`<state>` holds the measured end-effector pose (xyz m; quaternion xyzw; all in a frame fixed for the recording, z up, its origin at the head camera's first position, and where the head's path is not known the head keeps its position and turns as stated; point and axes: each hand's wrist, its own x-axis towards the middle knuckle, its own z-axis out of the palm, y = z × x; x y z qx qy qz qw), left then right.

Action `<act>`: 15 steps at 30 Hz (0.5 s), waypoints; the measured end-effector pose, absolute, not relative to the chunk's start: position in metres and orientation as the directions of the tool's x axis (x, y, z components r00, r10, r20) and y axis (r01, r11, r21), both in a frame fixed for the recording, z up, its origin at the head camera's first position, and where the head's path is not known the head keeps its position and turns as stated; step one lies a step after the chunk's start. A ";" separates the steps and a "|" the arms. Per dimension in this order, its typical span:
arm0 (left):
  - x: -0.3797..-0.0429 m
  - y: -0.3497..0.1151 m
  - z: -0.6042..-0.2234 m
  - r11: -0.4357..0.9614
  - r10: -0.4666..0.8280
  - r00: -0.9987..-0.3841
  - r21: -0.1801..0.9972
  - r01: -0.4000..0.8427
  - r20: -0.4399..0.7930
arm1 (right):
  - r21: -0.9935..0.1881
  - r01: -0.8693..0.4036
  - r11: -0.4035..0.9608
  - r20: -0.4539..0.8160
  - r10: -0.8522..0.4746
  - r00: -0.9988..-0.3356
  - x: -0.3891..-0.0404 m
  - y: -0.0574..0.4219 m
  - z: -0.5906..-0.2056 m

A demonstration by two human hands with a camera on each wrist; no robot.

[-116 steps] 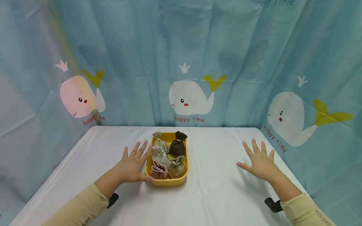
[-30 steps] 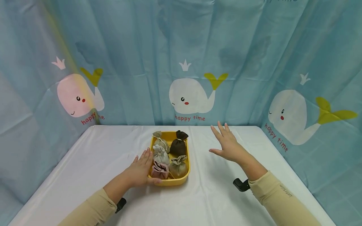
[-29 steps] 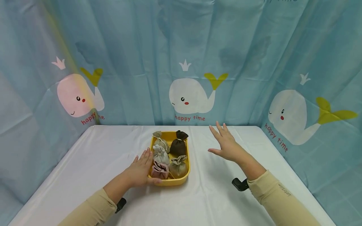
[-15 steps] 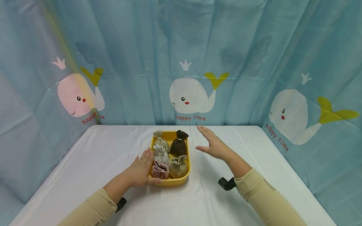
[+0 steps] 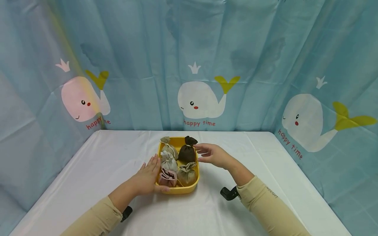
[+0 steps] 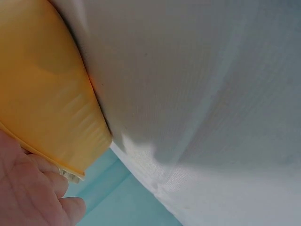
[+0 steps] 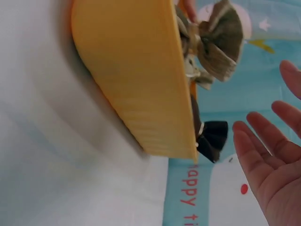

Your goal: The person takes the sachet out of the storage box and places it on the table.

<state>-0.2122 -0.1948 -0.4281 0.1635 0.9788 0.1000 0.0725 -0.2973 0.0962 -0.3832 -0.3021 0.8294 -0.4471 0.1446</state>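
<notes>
Yellow tray (image 5: 178, 190): sits on the white desk (image 5: 220, 213) between the two hands, five cloth pouches inside it.
Left hand (image 5: 144, 180): wide, straight fingers laid along the tray's side, thumb at its near corner.
Right hand (image 5: 215, 156): fingers loosely extended, thumb apart, at the opposite rim beside the dark brown pouch (image 5: 187, 154); whether the fingertips touch it, I can't tell.
Left-hand row: pink pouch (image 5: 168, 178) nearest the thumb, whitish pouch (image 5: 169, 165) by the fingertips, beige pouch (image 5: 170, 152) beyond.
Right-hand row: olive pouch (image 5: 186, 177), nearer than the brown one.
Curtain (image 5: 254, 39): blue, whale-printed, beyond both hands.
</notes>
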 end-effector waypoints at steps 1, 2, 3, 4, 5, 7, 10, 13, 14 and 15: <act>-0.212 -0.195 -0.428 0.926 0.335 -0.936 0.221 0.305 -0.110 | -0.829 -0.373 0.417 0.025 -0.639 -0.769 -0.298 0.095 -0.385; -0.212 -0.195 -0.428 0.925 0.336 -0.935 0.224 0.306 -0.110 | -0.828 -0.374 0.418 0.018 -0.646 -0.763 -0.297 0.093 -0.386; -0.212 -0.195 -0.428 0.926 0.335 -0.935 0.225 0.304 -0.113 | -0.828 -0.375 0.417 0.015 -0.652 -0.758 -0.297 0.092 -0.387; -0.212 -0.195 -0.428 0.927 0.334 -0.936 0.223 0.303 -0.114 | -0.825 -0.375 0.423 0.009 -0.654 -0.756 -0.297 0.090 -0.388; -0.212 -0.195 -0.428 0.927 0.333 -0.936 0.220 0.303 -0.116 | -0.819 -0.379 0.430 0.005 -0.656 -0.755 -0.297 0.089 -0.389; -0.212 -0.194 -0.427 0.928 0.333 -0.935 0.217 0.303 -0.119 | -0.812 -0.378 0.445 -0.009 -0.658 -0.753 -0.298 0.087 -0.390; -0.212 -0.194 -0.425 0.926 0.336 -0.935 0.222 0.305 -0.117 | -0.809 -0.363 0.463 -0.040 -0.658 -0.752 -0.297 0.083 -0.390; -0.211 -0.195 -0.424 0.925 0.338 -0.934 0.224 0.307 -0.116 | -0.806 -0.354 0.475 -0.060 -0.661 -0.748 -0.297 0.080 -0.392; -0.211 -0.195 -0.424 0.924 0.339 -0.934 0.228 0.307 -0.116 | -0.804 -0.354 0.478 -0.064 -0.661 -0.747 -0.297 0.080 -0.392; -0.211 -0.195 -0.424 0.926 0.336 -0.934 0.225 0.304 -0.119 | -0.801 -0.355 0.482 -0.067 -0.662 -0.746 -0.297 0.079 -0.393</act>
